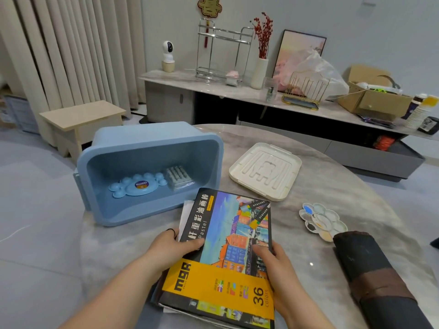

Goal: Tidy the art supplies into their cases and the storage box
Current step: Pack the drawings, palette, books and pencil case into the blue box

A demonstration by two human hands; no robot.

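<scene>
On the marble tabletop [320,198] the blue storage box [152,143] lies on its side, mouth towards the person. Just short of it the pastel box [228,238] points its long axis towards that mouth, left grip [172,248] and right grip [278,267] each clasping a long edge.

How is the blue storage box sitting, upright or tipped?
Tipped on its side: the storage box opens toward the person, and the blue palette lies on its lower wall.
</scene>
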